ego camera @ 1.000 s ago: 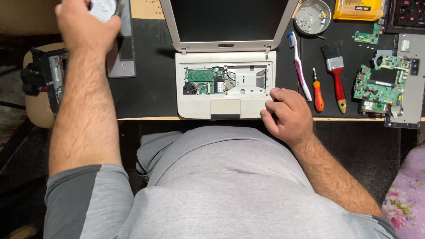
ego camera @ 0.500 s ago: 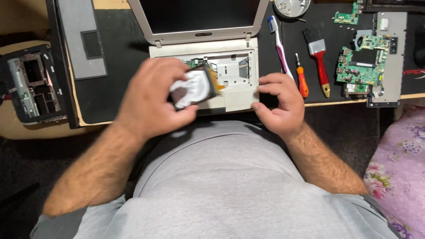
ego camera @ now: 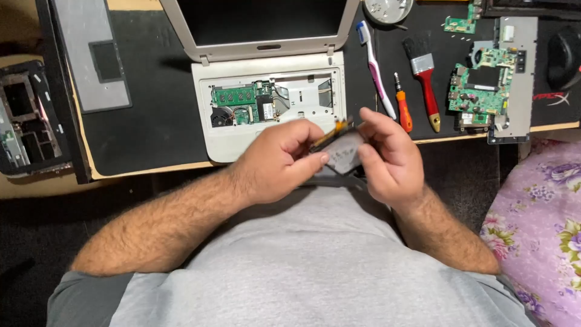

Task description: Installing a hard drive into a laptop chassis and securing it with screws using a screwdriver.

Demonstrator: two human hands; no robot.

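A small white laptop (ego camera: 230,142) lies open on the black desk mat (ego camera: 151,121), its keyboard removed so a green circuit board (ego camera: 236,97) and a fan show inside. Just in front of it, over my lap, both hands hold a silver hard drive (ego camera: 345,151) with an orange strip at its top edge. My left hand (ego camera: 278,163) grips the drive's left side. My right hand (ego camera: 390,157) holds its right side, fingers curled over the top.
Right of the laptop lie a toothbrush (ego camera: 375,69), an orange screwdriver (ego camera: 402,112), a red-handled brush (ego camera: 426,82) and a green motherboard (ego camera: 481,85) on a grey panel. A grey keyboard panel (ego camera: 91,54) and an opened case (ego camera: 24,121) sit left. Floral fabric (ego camera: 544,224) is at right.
My left hand brought the hard drive from the far left down in front of the laptop. My right hand left the laptop's edge and took hold of the drive's other side.
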